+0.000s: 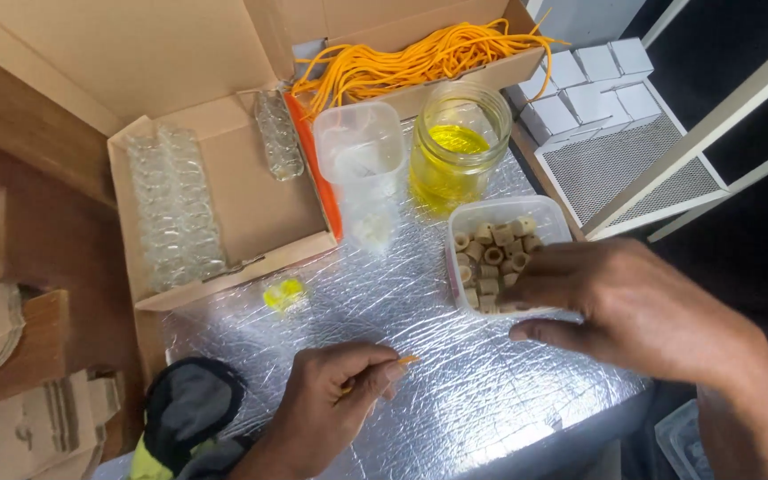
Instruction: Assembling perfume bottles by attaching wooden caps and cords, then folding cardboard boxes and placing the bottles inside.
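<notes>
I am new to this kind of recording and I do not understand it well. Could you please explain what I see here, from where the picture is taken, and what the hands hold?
There is no machine: a person works with two bare hands, filmed by a camera on their head that looks down.

The left hand pinches a short orange cord piece. The right hand reaches into a clear tub of small beige rings; whether it holds one is hidden.

On the silver foil surface stand a glass jar of yellow liquid and an upright clear plastic container. Behind, one cardboard box holds small glass bottles and another holds orange cords.
</notes>
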